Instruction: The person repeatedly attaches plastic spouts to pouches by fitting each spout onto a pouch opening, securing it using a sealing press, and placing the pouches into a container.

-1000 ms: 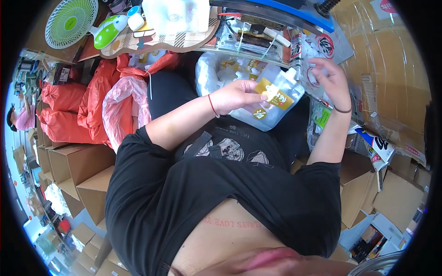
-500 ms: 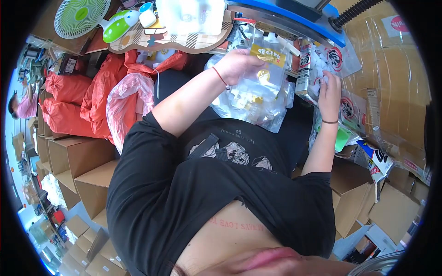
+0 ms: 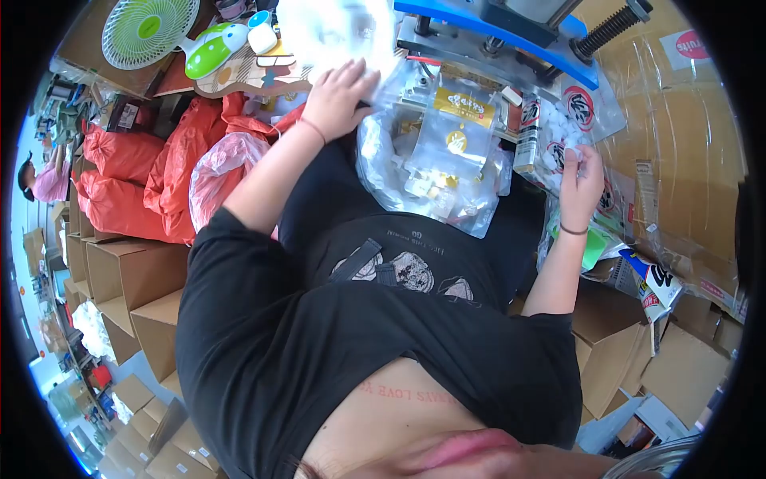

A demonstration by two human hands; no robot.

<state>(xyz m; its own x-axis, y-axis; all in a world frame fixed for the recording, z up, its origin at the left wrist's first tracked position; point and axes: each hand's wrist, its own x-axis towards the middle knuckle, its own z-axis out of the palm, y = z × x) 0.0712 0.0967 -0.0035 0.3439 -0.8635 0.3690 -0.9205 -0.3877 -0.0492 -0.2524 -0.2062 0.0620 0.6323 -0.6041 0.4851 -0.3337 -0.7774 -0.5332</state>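
Note:
My left hand [image 3: 339,100] reaches over the front edge of a blurred stack of clear pouches [image 3: 331,28], fingers stretched and thumb apart, touching the plastic. A clear pouch with a gold label [image 3: 463,108] lies at the metal fixture, over an open plastic bag [image 3: 375,156] of similar pouches in front of my body. My right hand [image 3: 582,184] is at a bag of small white caps [image 3: 556,128], fingertips pinched round a small white piece that looks like a cap. A white, black and red can-like item [image 3: 527,140] stands just left of that bag.
A blue press frame [image 3: 511,28] with a black spring [image 3: 610,32] is above the fixture. A green and white fan [image 3: 152,28] is at upper left, over red bags [image 3: 120,156]. Large cartons [image 3: 678,144] flank the right. Another person [image 3: 52,180] is far left.
My left hand has let go of the gold-label pouch at the fixture and moved left to the pouch stack. My right hand went down to the caps bag and its fingers have closed.

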